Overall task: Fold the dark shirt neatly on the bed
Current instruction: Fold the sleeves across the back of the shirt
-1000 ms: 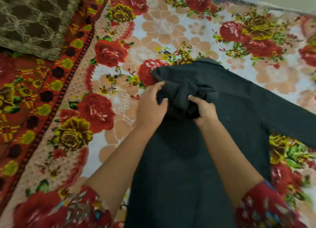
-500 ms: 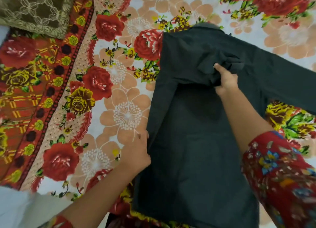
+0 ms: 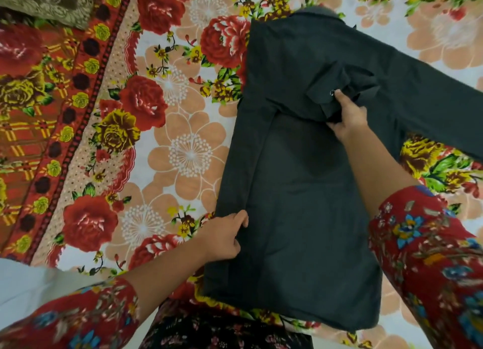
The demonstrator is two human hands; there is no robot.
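Note:
The dark shirt (image 3: 295, 191) lies flat on the flowered bed sheet (image 3: 183, 155), collar at the far end, hem near me. Its left side is folded in along a straight edge. One sleeve stretches out to the right, across the sheet. My left hand (image 3: 224, 236) pinches the folded left edge low down, near the hem. My right hand (image 3: 347, 118) grips a bunched fold of sleeve cloth on the shirt's chest, thumb on top beside a small metal button.
An olive lace-patterned cushion (image 3: 49, 3) sits at the far left corner. The sheet's red patterned border (image 3: 39, 139) runs down the left side. A white surface (image 3: 26, 283) shows at the near left, beside my flowered sleeves.
My left hand has left the bunched cloth near the collar and slid down the left edge to grip near the hem. My right hand keeps the bunched sleeve and has drawn it rightward.

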